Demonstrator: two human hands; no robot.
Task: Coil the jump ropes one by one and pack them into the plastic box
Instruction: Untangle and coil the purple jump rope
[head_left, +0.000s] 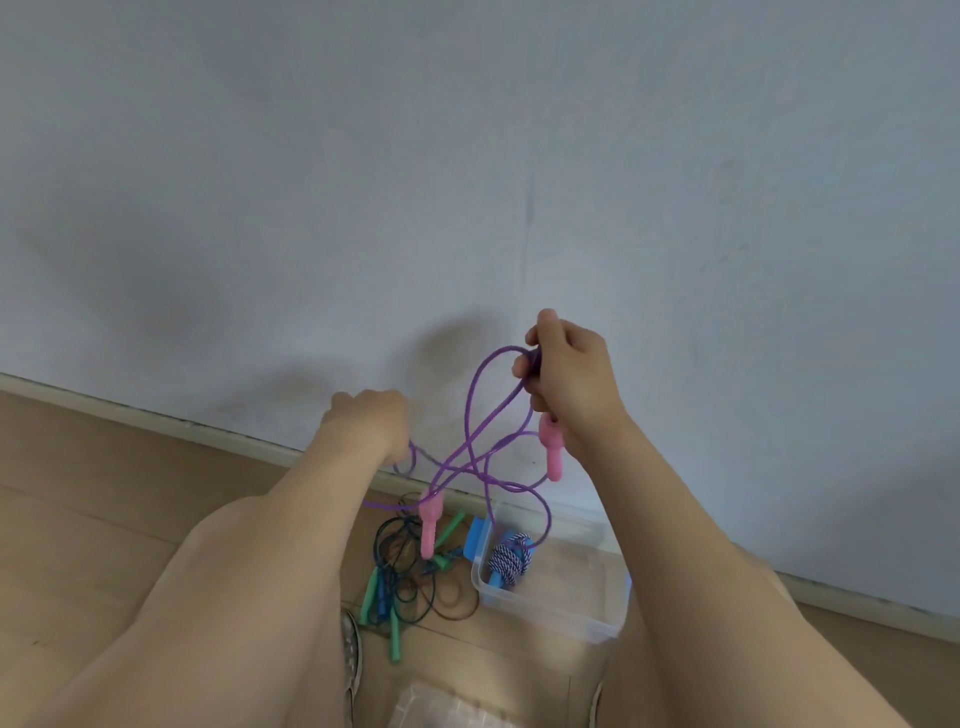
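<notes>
Two hard ends on a thin purple cord is all this jump rope is, so I'd guess it's light, floppy, a bit slick and tangle-happy. It's probably best grabbed by the handles or by pinching a bunch of loops together. Right hand has its fingers curled tight round some loops, with the upper pink handle poking out below. Left hand is curled round a lower strand, and the lower pink handle dangles in mid-air above the plastic box.

Both bare forearms reach forward. The right hand is held higher, its fingers curled round the purple rope. The left hand, lower and knuckles up, grips the same rope.
</notes>
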